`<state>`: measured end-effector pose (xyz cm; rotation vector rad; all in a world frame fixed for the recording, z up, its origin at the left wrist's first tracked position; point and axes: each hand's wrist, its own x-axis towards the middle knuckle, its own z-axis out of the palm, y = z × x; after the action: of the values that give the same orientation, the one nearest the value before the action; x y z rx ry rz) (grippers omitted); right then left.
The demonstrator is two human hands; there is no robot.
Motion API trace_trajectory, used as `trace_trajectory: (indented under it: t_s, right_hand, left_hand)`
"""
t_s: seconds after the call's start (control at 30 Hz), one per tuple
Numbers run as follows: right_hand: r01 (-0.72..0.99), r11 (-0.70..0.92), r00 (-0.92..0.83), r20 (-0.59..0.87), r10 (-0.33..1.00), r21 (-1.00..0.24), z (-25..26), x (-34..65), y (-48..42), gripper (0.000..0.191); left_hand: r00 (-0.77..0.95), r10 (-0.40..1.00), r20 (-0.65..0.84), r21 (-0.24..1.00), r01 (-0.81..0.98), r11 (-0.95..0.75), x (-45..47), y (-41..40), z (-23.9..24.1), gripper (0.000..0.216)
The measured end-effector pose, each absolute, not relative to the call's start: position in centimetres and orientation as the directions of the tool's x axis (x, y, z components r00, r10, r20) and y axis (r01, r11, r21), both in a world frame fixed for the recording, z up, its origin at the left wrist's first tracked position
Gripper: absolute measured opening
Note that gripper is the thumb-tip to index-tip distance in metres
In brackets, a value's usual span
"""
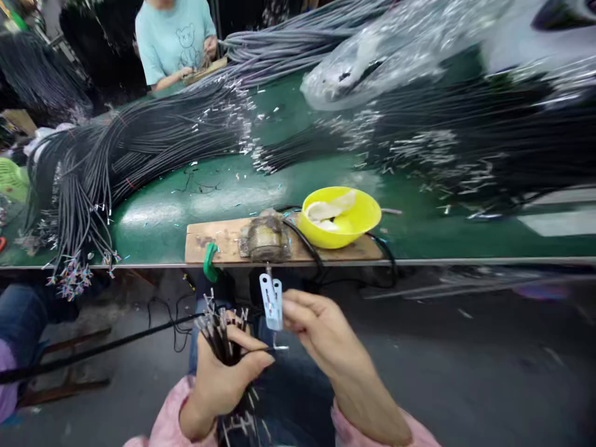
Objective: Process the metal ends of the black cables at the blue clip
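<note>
My left hand [228, 379] is closed around a bundle of thin black cables [223, 341] with pale stripped ends pointing up. Between its thumb and forefinger one cable sticks out to the right, its white end [280, 348] just below a light-blue clothespin [271, 304]. That clothespin hangs from the shaft of a small motor [267, 237] at the table edge. My right hand [321, 329] has its fingers pinched at the clothespin's right side; the fingertips are partly hidden.
The motor is on a wooden board [218, 239], beside a green clamp handle [210, 261] and a yellow bowl [339, 233]. Piles of black cables [153, 136] cover much of the green table [158, 214]. Across it sits a person in a light-blue shirt [174, 40].
</note>
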<state>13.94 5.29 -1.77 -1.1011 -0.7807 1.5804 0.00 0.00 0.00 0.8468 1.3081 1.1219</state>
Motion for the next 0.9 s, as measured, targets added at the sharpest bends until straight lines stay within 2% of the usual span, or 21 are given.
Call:
trace_trajectory:
  t_s: [0.13, 0.2, 0.3, 0.4, 0.53, 0.63, 0.73, 0.83, 0.9]
  right_hand:
    - [-0.398, -0.250, -0.075, -0.240, 0.968, -0.883, 0.4, 13.3, 6.2, 0.047]
    - [-0.493, -0.305, -0.159, -0.260, 0.952, -0.815, 0.7, 12.6, 6.3, 0.045]
    - [-0.655, -0.335, -0.184, -0.287, 0.940, -0.677, -0.1, 11.8, 6.0, 0.039]
    - [-0.713, -0.388, -0.244, -0.313, 0.918, -0.584, -1.6, 11.6, 5.4, 0.036]
    - [-0.720, -0.457, -0.341, -0.308, 0.888, -0.522, -2.8, 12.0, 5.2, 0.043]
    - [-0.724, -0.405, -0.273, -0.307, 0.912, -0.558, -3.2, 12.5, 5.2, 0.044]
    - [-0.699, -0.299, -0.126, -0.300, 0.946, -0.650, -3.7, 13.3, 4.6, 0.036]
    - [-0.567, -0.212, 0.049, -0.290, 0.956, -0.796, -4.2, 14.0, 3.1, 0.030]
    - [-0.418, -0.113, 0.163, -0.197, 0.967, -0.902, -4.3, 14.1, 1.9, 0.023]
  left_hand:
    - [-0.126, 0.962, -0.242, 0.964, -0.144, 0.223, 0.0, -0.5, 0.8, 0.017]
    - [-0.152, 0.967, -0.206, 0.974, -0.126, 0.188, 0.2, -0.4, 1.1, 0.016]
    - [-0.174, 0.969, -0.175, 0.982, -0.105, 0.158, 0.9, 0.1, 1.4, 0.016]
    - [-0.184, 0.972, -0.144, 0.987, -0.092, 0.128, 1.2, 0.5, 1.1, 0.017]
    - [-0.143, 0.962, -0.233, 0.969, -0.116, 0.218, 0.5, 1.0, -0.3, 0.019]
    - [-0.053, 0.944, -0.325, 0.940, -0.127, 0.316, -0.3, 1.1, -1.1, 0.021]
    - [-0.008, 0.955, -0.296, 0.949, -0.120, 0.293, -0.4, 0.4, -1.2, 0.018]
    - [-0.108, 0.973, -0.203, 0.979, -0.011, 0.203, -0.1, -0.5, -1.0, 0.009]
    - [-0.111, 0.979, -0.173, 0.980, 0.079, 0.183, 0.1, -0.9, -0.8, 0.015]
